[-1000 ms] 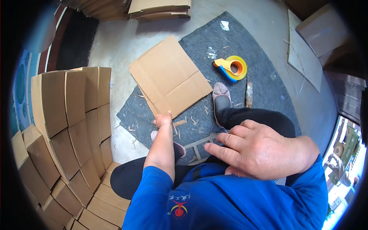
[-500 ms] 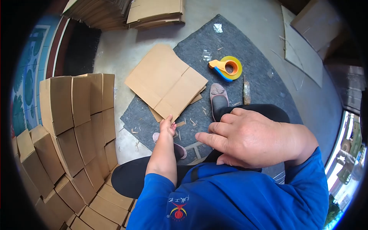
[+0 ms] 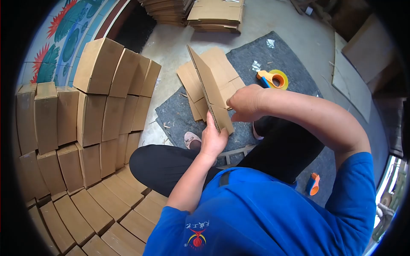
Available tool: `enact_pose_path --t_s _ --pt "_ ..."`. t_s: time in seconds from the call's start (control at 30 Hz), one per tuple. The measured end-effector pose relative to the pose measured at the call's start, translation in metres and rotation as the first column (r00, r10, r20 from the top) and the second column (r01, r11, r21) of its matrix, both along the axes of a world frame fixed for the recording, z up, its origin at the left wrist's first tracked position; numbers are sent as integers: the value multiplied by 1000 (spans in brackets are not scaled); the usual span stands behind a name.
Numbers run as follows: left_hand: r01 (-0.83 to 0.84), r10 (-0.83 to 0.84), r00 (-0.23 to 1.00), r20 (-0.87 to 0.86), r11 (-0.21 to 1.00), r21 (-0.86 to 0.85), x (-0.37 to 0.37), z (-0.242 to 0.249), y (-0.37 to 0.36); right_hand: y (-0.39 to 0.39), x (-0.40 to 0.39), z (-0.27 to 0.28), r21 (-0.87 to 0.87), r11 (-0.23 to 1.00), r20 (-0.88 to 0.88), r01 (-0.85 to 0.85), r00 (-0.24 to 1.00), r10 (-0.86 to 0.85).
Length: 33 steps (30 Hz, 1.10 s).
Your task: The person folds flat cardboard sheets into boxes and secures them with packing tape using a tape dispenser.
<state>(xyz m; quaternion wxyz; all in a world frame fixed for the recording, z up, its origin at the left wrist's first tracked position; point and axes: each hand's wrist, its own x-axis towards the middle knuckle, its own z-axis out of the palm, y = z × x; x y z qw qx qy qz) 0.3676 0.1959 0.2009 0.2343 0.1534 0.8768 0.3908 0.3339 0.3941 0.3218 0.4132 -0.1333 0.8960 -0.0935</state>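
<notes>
A flat folded cardboard piece (image 3: 209,87) is raised on edge, tilted, above the mat. Its lower end is gripped by my left hand (image 3: 213,135), thumb on one face. My right hand (image 3: 247,102) is at the right side of the piece, near its lower part; its fingers are bent and partly hidden, so I cannot tell whether they hold it. More flat cardboard (image 3: 220,64) lies on the floor and mat behind the raised piece. A yellow tape roll in an orange and blue dispenser (image 3: 273,79) rests on the mat beyond my right forearm.
Closed cardboard boxes (image 3: 92,119) are stacked in rows on the left. Flat cardboard stacks (image 3: 215,16) stand at the top. A dark mat (image 3: 265,55) covers part of the floor. A second orange and blue dispenser (image 3: 314,184) lies at the lower right.
The cardboard piece has been lifted and turned on edge by my left hand. My right hand has moved forward to it. The view has shifted, showing more boxes and the second dispenser.
</notes>
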Motion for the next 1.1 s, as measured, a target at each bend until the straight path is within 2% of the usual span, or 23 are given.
enact_pose_path --t_s 0.03,0.07,0.13,0.17,0.2,0.23,0.27,0.33,0.37,0.4,0.47,0.53,0.63,0.7,0.73,0.77,0.8,0.83,0.87,0.9,0.97,1.03,1.1 --pt "17 -17 1000 18 1000 21 9 -2 0 -8 -6 -11 3 999 -12 51 999 -51" --pt "31 -30 999 -34 999 36 18 -9 -3 -14 -13 -25 8 995 -30 101 994 -101" --pt "52 -52 999 12 997 -64 29 -12 -4 -28 -31 -76 -129 893 -100 432 890 -445" --pt "70 -68 997 25 993 -92 31 -12 -5 -28 -34 -106 -121 897 -108 426 892 -438" --pt "69 -64 997 50 992 -105 28 -7 -6 -27 -34 -134 -308 801 -103 514 819 -565" --pt "66 -57 995 78 990 -122 22 -2 -7 -27 -30 -136 -482 665 -65 571 733 -677" --pt "-3 4 999 50 1000 -29 15 -4 -8 -23 -28 -138 -523 476 253 707 662 -705" --pt "-160 135 978 158 974 158 -15 -33 -8 -27 -26 -144 -534 484 215 693 665 -715" --pt "-273 189 926 327 933 234 -31 -47 -8 -26 -28 -147 -549 489 169 677 663 -729" --pt "-410 238 849 472 860 304 -40 -45 -2 -27 -28 -147 -589 444 180 676 645 -743" --pt "-443 67 690 720 826 347 -50 -40 -3 -16 -25 -148 -603 421 184 677 632 -753" --pt "-458 25 645 763 813 361 -46 -42 -5 -7 -22 -145 -616 373 221 694 606 -764" --pt "-512 -5 605 796 764 394 -44 -45 -4 2 -19 -137 -597 367 238 714 594 -768" --pt "-483 136 718 683 803 348 -44 -46 0 -3 -21 -136 -600 393 177 697 595 -784" --pt "-355 222 898 380 876 326 -46 -57 0 -7 -19 -133 -558 601 -135 573 651 -747" --pt "-243 245 969 22 937 251 -49 -66 2 -10 -20 -130 -438 740 -288 510 700 -653" --pt "-187 233 934 -271 965 186 -48 -47 4 -14 -21 -117 -373 777 -305 508 724 -619" --pt "-182 234 898 -373 969 169 -52 -37 2 -14 -21 -103 -348 778 -315 522 717 -622" --pt "-177 227 854 -468 973 147 -58 -28 -1 -12 -20 -90 -324 777 -320 540 710 -627" --pt "-219 260 855 -449 965 141 -66 -21 -5 -7 -22 -81 -265 798 -326 541 729 -602" --pt "-268 326 801 -502 945 186 -95 -21 -12 4 -16 -57 -278 799 -350 533 718 -601" --pt "-280 269 799 -537 958 63 -124 -18 -16 5 -11 -37 -226 805 -340 549 730 -594" --pt "-274 194 794 -577 960 -54 -133 -8 -12 3 -9 -50 -244 793 -355 558 710 -609"
